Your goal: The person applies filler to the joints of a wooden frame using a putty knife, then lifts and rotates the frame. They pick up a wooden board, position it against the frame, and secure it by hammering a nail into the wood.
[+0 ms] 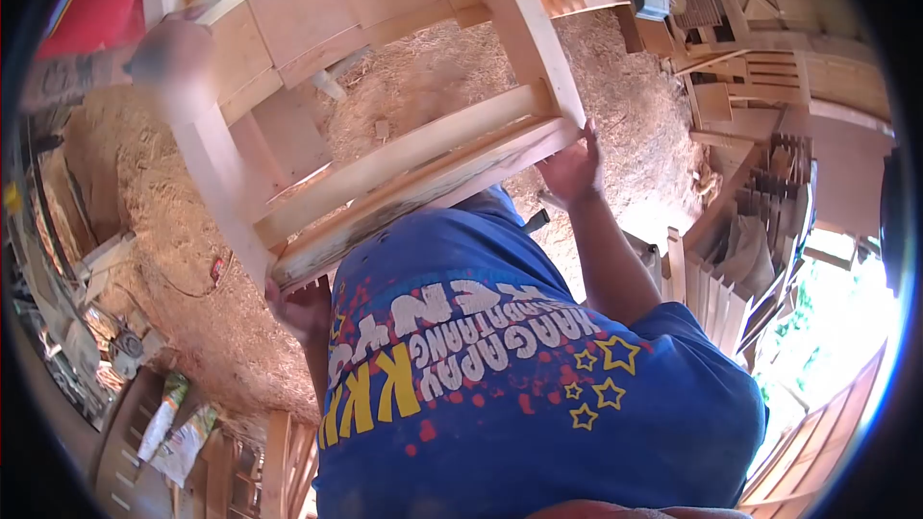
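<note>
Fig.: Wooden frame (413,159) held above the shavings-strewn floor (615,86). My right hand (574,170) clasps the near rail's right corner, with the fingers wrapped over the edge. My left hand (300,309) sits beneath the rail's left end, and I cannot tell its closure. A co-worker's hand (171,56) holds the far post. In my judgement, the frame is best kept level and gripped close to the joints.

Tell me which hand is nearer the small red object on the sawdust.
Left. The left hand grips the wooden frame just right of the red object; the right hand holds the frame's other end, far across.
</note>
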`<state>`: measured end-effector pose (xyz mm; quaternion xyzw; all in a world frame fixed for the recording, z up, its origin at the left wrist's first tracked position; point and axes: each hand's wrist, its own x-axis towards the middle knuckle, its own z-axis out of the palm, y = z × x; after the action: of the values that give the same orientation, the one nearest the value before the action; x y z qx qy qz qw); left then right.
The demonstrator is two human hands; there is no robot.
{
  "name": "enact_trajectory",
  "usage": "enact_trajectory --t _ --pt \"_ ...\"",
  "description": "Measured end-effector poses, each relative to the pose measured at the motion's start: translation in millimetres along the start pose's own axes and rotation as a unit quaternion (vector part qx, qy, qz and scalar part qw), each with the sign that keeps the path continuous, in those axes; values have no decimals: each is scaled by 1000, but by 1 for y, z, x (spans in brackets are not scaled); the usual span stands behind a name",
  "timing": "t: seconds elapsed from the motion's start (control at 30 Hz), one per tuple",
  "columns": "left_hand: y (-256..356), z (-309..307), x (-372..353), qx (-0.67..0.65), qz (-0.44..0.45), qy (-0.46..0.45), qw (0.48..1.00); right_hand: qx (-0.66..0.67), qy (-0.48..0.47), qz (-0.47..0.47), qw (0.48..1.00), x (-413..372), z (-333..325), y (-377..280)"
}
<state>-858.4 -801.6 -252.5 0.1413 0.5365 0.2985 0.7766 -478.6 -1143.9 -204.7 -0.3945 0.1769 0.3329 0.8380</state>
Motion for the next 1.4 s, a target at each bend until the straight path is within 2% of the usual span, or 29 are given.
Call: enact_trajectory --t 0.1,0.3,0.4,0.5,0.6,0.73,0.8,0.9,1.03,1.1,1.23,1.4 --pt "10 29 -15 62 9 2 998 -30 50 -54 997 3 3 3" --pt "4 7 -1 -9 -11 24 1000 -76 34 -60 995 7 -13 1" --pt "5 50 -24 60 35 107 992 -83 31 -62 994 6 -12 -3" --pt "4 2 0 -22 -2 41 999 -70 48 -49 995 2 -17 -1" --pt "3 36 -11 -11 26 80 996 -66 45 -49 996 6 -25 -4" --pt "2 33 -17 -7 2 63 998 -70 12 -75 995 17 -49 3" --pt "-5 58 -25 5 7 76 997 -106 17 -26 994 30 -70 2" --pt "5 79 -38 -9 17 94 995 -202 16 -41 978 31 -68 -2" --pt "8 79 -41 -39 24 64 997 -149 41 -10 988 29 -63 -16" --pt "8 72 -40 -51 29 60 996 -157 -14 -4 987 24 -53 -19" --pt "3 60 -35 -75 38 58 995 -141 16 18 990 32 -70 -28" --pt "-7 53 -35 -97 50 65 992 -131 -59 91 985 47 -99 -53"
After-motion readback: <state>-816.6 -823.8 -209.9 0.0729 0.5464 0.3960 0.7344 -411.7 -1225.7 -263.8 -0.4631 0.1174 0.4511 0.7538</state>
